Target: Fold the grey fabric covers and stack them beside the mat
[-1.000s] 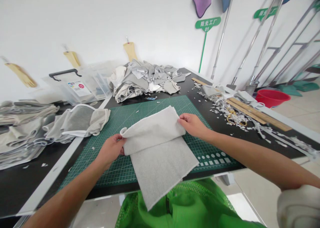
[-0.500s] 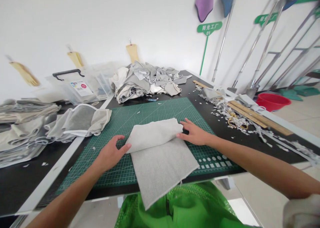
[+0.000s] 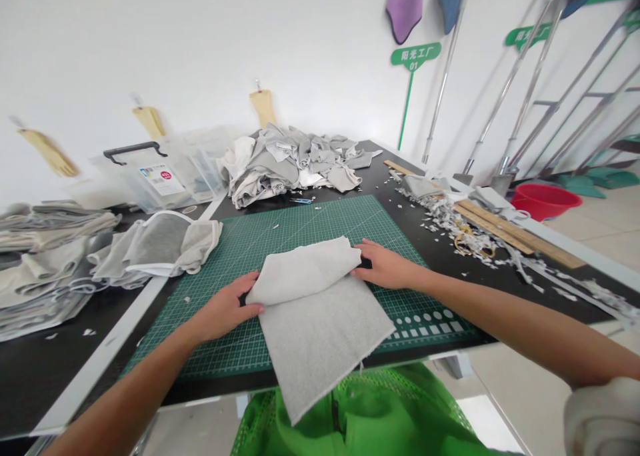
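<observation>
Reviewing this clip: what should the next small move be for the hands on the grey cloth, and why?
Probably press the folded-over flap flat. The left hand and right hand are at its two ends, and the grey terry cloth lies doubled on the green cutting mat, but the flap looks rounded and slightly raised.

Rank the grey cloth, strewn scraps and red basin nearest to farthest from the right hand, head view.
1. Grey cloth: touching the right hand, on the cutting mat.
2. Strewn scraps: rightward, on the black table.
3. Red basin: farther right, on the floor.
</observation>
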### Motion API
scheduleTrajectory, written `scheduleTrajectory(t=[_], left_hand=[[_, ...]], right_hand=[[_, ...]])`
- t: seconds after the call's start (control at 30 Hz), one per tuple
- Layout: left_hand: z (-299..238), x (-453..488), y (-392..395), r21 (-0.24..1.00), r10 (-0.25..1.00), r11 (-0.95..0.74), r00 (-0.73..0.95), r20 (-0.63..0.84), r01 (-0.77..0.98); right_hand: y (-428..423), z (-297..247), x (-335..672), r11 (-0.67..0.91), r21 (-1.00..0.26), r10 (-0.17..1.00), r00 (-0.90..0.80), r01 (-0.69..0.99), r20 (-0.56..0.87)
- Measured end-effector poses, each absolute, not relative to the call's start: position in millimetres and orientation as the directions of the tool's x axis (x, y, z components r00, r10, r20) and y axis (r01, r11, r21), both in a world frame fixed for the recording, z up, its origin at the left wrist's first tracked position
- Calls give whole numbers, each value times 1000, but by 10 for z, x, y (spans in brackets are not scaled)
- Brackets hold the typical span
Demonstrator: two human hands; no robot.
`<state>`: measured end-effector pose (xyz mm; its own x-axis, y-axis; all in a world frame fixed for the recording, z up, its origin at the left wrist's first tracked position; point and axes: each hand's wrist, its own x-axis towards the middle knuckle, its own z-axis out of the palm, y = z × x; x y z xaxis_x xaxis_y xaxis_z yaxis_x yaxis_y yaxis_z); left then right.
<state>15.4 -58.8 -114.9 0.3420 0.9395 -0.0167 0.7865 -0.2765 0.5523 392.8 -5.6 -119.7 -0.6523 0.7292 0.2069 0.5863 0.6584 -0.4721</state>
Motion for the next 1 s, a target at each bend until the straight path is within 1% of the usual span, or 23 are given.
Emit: scheduleTrajectory(t=[0.1, 0.17, 0.23, 0.3, 0.37, 0.4, 0.57, 0.67, 0.73, 0.83, 0.9, 1.0], left_hand=[[-1150, 199, -600, 678, 985, -152, 164, 47, 719], [-1151, 231, -608, 756, 996, -87, 72, 52, 648], [-1157, 259, -614, 829, 999, -50, 22, 46, 557], [-1166, 276, -618, 872, 999, -41, -6, 51, 487], [-1169, 278, -620, 880, 998, -57, -1, 66, 471], [-1167, 272, -621, 874, 997, -74, 33, 67, 481], [-1133, 227, -636, 785, 961, -209, 273, 53, 583], [-1097, 241, -658, 773, 929, -248, 369, 19, 584], [-1070, 271, -668, 798, 934, -231, 358, 21, 557], [-1052, 303, -667, 831, 960, -148, 279, -9, 536], [-1066, 298, -661, 832, 970, -108, 242, -33, 544], [-1125, 259, -657, 827, 976, -124, 216, 3, 548]], right_hand=[[-78, -1219, 3888, 646, -469, 750, -617, 603, 239], [-91, -1225, 3857, 635, -480, 761, -597, 605, 255], [-92, -1223, 3820, 643, -478, 754, -603, 598, 260], [-74, -1221, 3782, 665, -461, 734, -628, 588, 258], [-36, -1222, 3747, 674, -437, 728, -636, 596, 255], [-12, -1225, 3734, 674, -423, 729, -637, 606, 249], [96, -1251, 3702, 677, -359, 730, -648, 642, 217], [122, -1277, 3693, 692, -361, 715, -663, 625, 223], [133, -1299, 3680, 691, -377, 715, -660, 617, 231], [150, -1324, 3649, 672, -424, 733, -628, 607, 262], [157, -1324, 3627, 665, -452, 741, -602, 595, 299], [138, -1293, 3604, 665, -471, 742, -581, 579, 334]])
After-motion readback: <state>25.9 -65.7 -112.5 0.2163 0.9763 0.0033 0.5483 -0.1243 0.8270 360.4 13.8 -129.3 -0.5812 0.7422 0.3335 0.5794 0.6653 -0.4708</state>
